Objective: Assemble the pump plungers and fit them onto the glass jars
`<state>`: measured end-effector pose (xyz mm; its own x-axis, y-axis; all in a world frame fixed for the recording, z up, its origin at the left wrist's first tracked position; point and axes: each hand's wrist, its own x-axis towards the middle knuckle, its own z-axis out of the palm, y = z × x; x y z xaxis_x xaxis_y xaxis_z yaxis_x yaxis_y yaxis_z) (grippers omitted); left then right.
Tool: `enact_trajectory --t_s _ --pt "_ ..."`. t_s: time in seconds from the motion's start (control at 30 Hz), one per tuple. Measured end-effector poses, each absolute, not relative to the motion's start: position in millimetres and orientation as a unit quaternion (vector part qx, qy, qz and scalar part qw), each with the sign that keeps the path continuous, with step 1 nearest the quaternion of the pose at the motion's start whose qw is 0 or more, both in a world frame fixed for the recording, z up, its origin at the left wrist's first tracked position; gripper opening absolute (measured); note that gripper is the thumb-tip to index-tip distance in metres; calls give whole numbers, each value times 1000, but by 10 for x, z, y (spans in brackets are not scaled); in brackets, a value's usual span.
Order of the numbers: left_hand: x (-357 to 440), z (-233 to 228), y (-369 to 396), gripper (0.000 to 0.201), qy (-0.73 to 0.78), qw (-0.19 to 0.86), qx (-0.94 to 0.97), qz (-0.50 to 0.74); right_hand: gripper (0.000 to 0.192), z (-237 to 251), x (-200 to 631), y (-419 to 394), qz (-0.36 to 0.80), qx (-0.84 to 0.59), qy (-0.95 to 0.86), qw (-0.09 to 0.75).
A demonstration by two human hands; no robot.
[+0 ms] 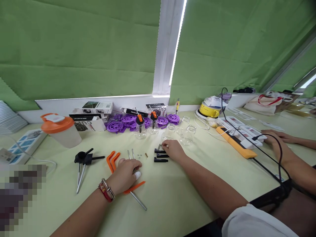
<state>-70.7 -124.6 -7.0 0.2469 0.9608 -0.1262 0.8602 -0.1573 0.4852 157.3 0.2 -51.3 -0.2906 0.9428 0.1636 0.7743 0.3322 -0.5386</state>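
Note:
Low over the table, my left hand (127,172) curls its fingers together; whatever is in them is hidden. Under and beside it lie a bare metal rod (138,201), an orange handle piece (134,187) and two bent orange handles (113,161). My right hand (174,149) reaches to the middle, thumb and index pinching at a small coil spring (159,147). Three black tubes (161,160) lie by its fingertips. Between the hands are tiny metal nuts (139,156), a brass-coloured bit (146,155) and two thin metal rod ends (130,154).
Black parts with metal shafts (84,159) lie left, near a shaker bottle (64,130). Behind are boxes (93,120), purple discs (128,120), two orange-and-black tools (140,120) and glass jars (188,135). A power strip (237,143), cables and another person's arm (283,151) are right.

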Motion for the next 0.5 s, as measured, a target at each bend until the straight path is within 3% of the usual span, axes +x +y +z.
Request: enact_trajectory --t_s 0.5 --pt "-711 -73 -1250 16 606 245 750 103 14 -428 1675 -23 212 -547 -770 251"
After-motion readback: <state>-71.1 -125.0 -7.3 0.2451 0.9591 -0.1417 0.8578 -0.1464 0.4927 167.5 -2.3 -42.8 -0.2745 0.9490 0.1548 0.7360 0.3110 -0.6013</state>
